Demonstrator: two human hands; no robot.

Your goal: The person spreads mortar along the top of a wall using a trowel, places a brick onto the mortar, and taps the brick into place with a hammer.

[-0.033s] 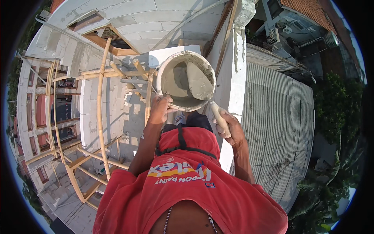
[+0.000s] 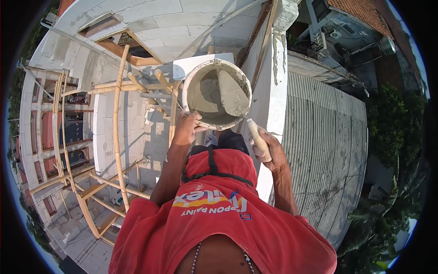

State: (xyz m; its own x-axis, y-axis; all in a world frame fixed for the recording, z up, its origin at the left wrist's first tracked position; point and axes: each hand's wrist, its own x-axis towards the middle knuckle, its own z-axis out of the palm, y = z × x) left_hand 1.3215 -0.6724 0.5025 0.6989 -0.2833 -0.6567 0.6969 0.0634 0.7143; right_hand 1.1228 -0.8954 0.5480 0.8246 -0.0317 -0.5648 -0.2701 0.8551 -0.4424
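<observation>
Red cloth shirt (image 2: 214, 226): large white printed lettering (image 2: 207, 197) across chest, smaller white line of print (image 2: 203, 211) below it in view, small blue square emblem (image 2: 246, 217) alongside.

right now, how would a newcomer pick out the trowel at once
Find the red shirt, then the round bucket above it in the picture. The trowel slants from inside the bucket down to the person's right grip. Its broad, grey-smeared blade and pale handle set it apart from the bucket's round rim.
</observation>
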